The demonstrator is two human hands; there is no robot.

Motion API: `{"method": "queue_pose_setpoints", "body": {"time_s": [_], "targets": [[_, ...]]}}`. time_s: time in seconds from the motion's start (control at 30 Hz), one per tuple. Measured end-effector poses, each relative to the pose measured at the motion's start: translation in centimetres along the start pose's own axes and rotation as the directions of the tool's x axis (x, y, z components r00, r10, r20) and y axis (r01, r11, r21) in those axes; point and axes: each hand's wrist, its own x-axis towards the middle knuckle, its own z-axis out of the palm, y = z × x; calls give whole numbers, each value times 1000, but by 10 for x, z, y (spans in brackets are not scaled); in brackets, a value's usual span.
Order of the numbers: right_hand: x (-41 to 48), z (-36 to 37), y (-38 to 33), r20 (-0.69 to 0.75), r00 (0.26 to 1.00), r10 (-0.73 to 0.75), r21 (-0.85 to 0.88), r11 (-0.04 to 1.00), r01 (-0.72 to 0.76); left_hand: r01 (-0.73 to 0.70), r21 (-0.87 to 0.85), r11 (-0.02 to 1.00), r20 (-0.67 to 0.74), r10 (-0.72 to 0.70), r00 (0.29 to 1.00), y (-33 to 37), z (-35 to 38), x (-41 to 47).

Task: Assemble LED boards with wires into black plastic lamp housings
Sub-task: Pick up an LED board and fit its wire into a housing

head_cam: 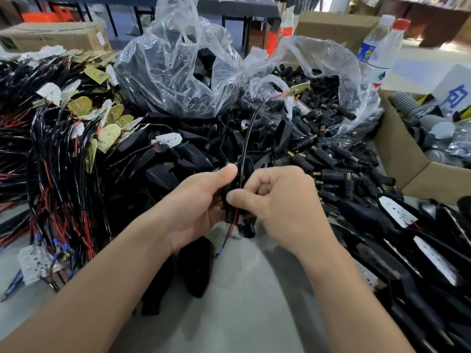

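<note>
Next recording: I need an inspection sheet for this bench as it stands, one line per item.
Surface: grey tabletop, bare only in front of the person.
Job's things: black housing held between both hands; its wire rises to an LED board; housings with boards fitted lie at right.
Clutter: two plastic bags, loose connectors, bottles, open carton.
Grippers: left hand grips the black housing; right hand pinches the wire.
Cables: heap of wired boards with black and red leads, at left.
Surroundings: closed carton and tables behind, blurred.
</note>
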Motion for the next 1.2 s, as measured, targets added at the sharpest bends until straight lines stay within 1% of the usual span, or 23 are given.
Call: {"method": "queue_pose_setpoints", "body": {"time_s": [0.07,0.17,0.23,0.33,0.4,0.43,0.5,0.57,0.67,0.73,0.77,0.87,0.97,1.1,1.2], "targets": [[0,2,1,-92,995,-27,1,1000,27,10,-60,998,-5,-10,1000,0,1,0],[0,3,2,-93,995,-42,3,999,42,19,-153,988,11,-18,1000,2,2,1],[0,1,3,-102,995,-3,41,999,7,29,-168,985,10,-27,1000,4,3,0],[1,0,4,-123,989,78,84,994,-68,23,-142,990,18,-21,1000,5,4,-2],[0,-2,5,-84,990,116,20,993,-115,15,-124,992,5,-14,1000,4,6,-2],[-1,-3,5,-41,989,139,-31,990,-140,13,-114,993,-5,-13,1000,3,7,-2],[-3,-6,5,91,978,189,-99,979,-180,17,-110,994,-18,-19,1000,3,7,-1],[-4,-8,4,202,958,202,-122,976,-180,27,-130,991,-16,-29,999,5,7,-1],[-5,-7,3,213,963,165,-102,984,-146,1,-170,985,-25,-5,1000,7,8,-1],[-4,-8,3,196,967,163,-54,986,-155,-34,-144,989,-45,28,999,7,7,-1],[-3,-9,4,171,972,161,-25,987,-159,-53,-96,994,-61,47,997,6,6,-1],[2,-10,10,3,990,144,113,983,-143,-94,87,992,-71,101,992,-1,7,0],[3,-1,11,-117,984,131,152,982,-113,-104,117,988,-30,108,994,-3,10,-1],[2,13,7,-144,978,151,257,960,-110,-134,224,965,15,134,991,1,4,0],[3,15,8,-202,967,157,259,961,-102,-144,270,952,36,139,990,2,1,-1]]}}
